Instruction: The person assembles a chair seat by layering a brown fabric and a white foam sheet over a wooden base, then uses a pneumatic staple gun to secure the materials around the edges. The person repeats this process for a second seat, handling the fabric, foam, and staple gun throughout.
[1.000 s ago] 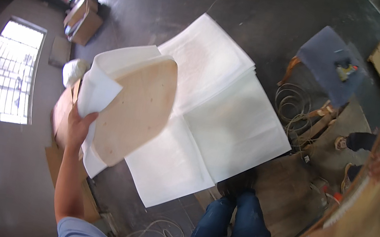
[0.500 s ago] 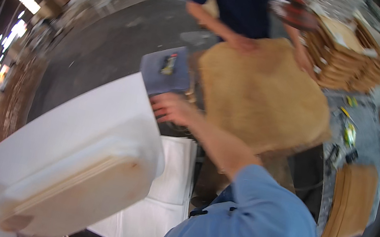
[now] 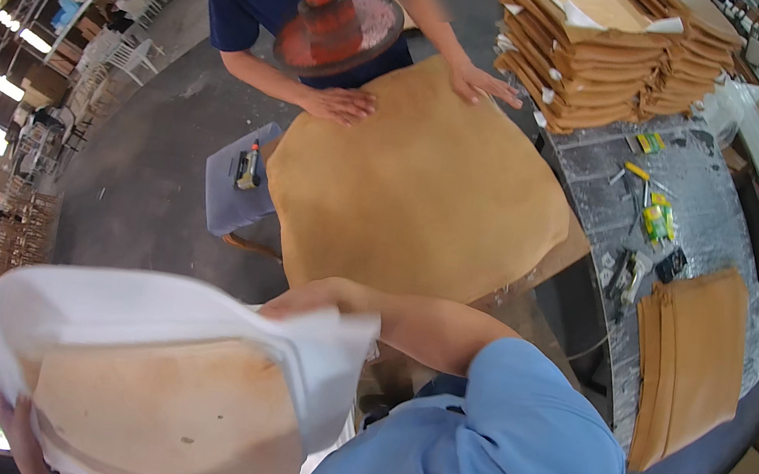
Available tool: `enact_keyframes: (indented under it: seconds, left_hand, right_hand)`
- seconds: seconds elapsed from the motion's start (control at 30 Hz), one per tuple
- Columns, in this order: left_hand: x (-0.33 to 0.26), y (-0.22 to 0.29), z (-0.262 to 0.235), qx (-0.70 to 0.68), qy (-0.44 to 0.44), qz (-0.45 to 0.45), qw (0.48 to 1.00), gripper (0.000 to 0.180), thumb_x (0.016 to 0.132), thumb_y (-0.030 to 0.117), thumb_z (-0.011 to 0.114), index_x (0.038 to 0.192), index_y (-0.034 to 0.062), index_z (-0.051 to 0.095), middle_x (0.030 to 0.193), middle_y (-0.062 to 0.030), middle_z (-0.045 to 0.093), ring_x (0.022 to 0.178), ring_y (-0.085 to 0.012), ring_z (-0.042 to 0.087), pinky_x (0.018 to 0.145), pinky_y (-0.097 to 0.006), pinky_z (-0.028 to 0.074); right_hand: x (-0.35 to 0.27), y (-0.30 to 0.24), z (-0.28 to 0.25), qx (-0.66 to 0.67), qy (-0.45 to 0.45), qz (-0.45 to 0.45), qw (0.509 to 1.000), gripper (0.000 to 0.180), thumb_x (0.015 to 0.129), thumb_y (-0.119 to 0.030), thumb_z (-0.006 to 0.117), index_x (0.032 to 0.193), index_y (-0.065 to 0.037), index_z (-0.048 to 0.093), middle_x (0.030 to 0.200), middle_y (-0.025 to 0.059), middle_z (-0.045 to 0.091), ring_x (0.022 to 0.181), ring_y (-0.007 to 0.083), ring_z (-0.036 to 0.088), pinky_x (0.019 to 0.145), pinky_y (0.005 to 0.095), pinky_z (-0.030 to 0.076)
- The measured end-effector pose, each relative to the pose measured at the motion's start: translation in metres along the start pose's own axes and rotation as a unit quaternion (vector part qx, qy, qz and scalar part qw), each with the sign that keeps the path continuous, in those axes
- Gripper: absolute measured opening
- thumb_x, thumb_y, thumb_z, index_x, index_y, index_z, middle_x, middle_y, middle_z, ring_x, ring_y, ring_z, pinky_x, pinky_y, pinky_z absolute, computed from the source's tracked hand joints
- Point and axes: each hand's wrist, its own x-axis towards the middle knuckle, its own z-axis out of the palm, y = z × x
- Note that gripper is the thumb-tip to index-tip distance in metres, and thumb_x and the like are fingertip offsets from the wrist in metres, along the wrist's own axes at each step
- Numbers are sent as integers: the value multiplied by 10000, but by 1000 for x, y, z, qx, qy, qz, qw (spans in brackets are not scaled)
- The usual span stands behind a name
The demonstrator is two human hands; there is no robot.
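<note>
Left hand (image 3: 15, 432): low at the left, looks closed on the left edge of the pale, round-cornered wooden panel (image 3: 176, 414) and its wrap. Fingers mostly hidden, so no clue how tight.
Right hand (image 3: 318, 297): at the far edge of the thin white foam sheet (image 3: 136, 296), partly behind a blurry fold. Seems to touch it, but pinching or just resting? Can't tell.
Wooden panel: in front of the body, left of the light blue shirt (image 3: 486, 439), long axis running roughly side to side, a few dark spots on the face.
Foam: curls up around the panel's far and right edges, loose flap at the right corner.
Key relation: from the right hand, the wood lies leftward and closer to the body, with foam in between. The left hand is right at one end of the long axis, so it's the nearer one.
Opposite: co-worker in a navy shirt (image 3: 245, 20), both palms on a big tan, leathery-looking panel (image 3: 408, 191).
Bench side: grey workbench (image 3: 591, 163) with a tall stack of tan pads (image 3: 580, 79) and folded tan pieces (image 3: 697, 364).
</note>
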Motion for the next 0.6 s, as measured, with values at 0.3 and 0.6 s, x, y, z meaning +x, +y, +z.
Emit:
enact_keyframes:
  seconds: [0.3, 0.6]
  left_hand:
    - [153, 120, 202, -107, -237, 132, 957, 544, 898, 102, 666, 1416, -46, 594, 1274, -113, 695, 1165, -186, 637, 1038, -334, 488]
    - [54, 184, 244, -188, -248, 304, 900, 478, 947, 64, 722, 1413, -1, 636, 1445, -146, 651, 1354, -242, 596, 1168, -383, 414]
  right_hand:
    - [-76, -34, 42, -93, 81, -43, 991, 843, 792, -161, 853, 1522, 3, 464, 1396, 140, 641, 1266, 224, 625, 1075, 393, 520]
    - [-37, 11, 74, 50, 289, -240, 925, 594, 865, -88, 746, 1414, 27, 548, 1243, 170, 699, 1079, 278, 721, 944, 419, 603]
